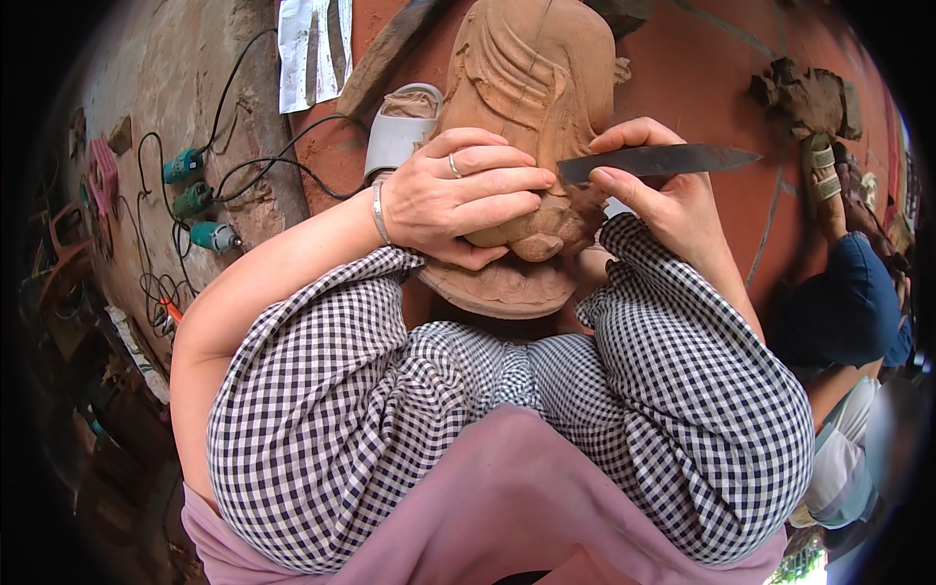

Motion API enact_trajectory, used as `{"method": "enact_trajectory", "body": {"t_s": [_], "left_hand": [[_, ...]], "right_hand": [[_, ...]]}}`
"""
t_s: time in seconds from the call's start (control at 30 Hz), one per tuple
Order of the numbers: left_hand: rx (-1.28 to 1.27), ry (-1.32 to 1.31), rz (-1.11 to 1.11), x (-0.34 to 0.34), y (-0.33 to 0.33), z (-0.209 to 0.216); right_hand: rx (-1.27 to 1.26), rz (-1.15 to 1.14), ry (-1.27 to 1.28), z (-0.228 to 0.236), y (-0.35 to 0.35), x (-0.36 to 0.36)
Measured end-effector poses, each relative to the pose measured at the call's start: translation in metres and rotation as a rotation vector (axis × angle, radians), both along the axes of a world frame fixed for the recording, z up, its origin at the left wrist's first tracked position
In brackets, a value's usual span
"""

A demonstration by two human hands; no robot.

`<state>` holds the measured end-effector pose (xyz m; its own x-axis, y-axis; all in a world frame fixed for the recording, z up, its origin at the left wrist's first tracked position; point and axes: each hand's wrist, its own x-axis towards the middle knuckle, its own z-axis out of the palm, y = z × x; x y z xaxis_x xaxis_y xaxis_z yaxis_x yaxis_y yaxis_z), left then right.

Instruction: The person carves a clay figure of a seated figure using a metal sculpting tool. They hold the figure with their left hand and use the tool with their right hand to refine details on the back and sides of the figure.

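Note:
Between my knees lies a brown carved wooden figure [531, 88] with draped folds cut into it, its rounded base [507, 292] toward me. My left hand [468, 190] curls over the near part of the figure, with a ring and a bracelet on that arm. Its fingertips are close to the blunt end of a flat dark metal blade [673, 160], and I cannot tell if they touch it. My right hand [663, 190] pinches this blade between thumb and fingers. The blade's blunt end meets the wood, while its pointed end sticks out to the right.
A white slipper [395, 132] and a wooden bar [385, 63] lie left of the figure. Farther left are green power tools [200, 200] with black cords and a white sheet [314, 54] bearing thin strips. At right, another person's arm [831, 210] reaches a dark carved piece [809, 97].

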<state>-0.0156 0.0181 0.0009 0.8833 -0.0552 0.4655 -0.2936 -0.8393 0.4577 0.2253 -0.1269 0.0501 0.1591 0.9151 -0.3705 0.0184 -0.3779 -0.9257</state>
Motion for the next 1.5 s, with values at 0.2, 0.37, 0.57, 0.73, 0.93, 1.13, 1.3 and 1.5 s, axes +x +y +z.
{"method": "enact_trajectory", "body": {"t_s": [0.2, 0.37, 0.57, 0.73, 0.93, 1.13, 1.3, 1.5], "left_hand": [[-0.012, 0.012, 0.017, 0.002, -0.006, 0.003], [-0.025, 0.015, 0.022, 0.003, -0.006, 0.003], [-0.049, -0.001, 0.033, 0.007, -0.009, 0.003], [-0.049, -0.023, 0.041, 0.009, -0.008, 0.007], [-0.059, -0.032, 0.038, 0.010, -0.008, 0.006], [-0.058, -0.013, 0.039, 0.008, -0.009, 0.008], [-0.051, -0.026, 0.040, 0.010, -0.010, 0.006], [-0.054, -0.009, 0.039, 0.011, -0.009, 0.007]], "right_hand": [[0.286, 0.240, -0.345, 0.009, 0.021, 0.016], [0.338, 0.267, -0.478, 0.020, 0.030, 0.010], [0.325, 0.175, -0.499, 0.020, 0.034, 0.010], [0.351, 0.199, -0.597, 0.030, 0.028, 0.003], [0.146, -0.002, -0.145, 0.017, 0.036, 0.010], [0.330, 0.139, -0.453, 0.020, 0.030, 0.007], [0.307, -0.036, -0.284, 0.005, 0.030, 0.013], [0.210, 0.045, -0.374, 0.022, 0.030, 0.003]]}}
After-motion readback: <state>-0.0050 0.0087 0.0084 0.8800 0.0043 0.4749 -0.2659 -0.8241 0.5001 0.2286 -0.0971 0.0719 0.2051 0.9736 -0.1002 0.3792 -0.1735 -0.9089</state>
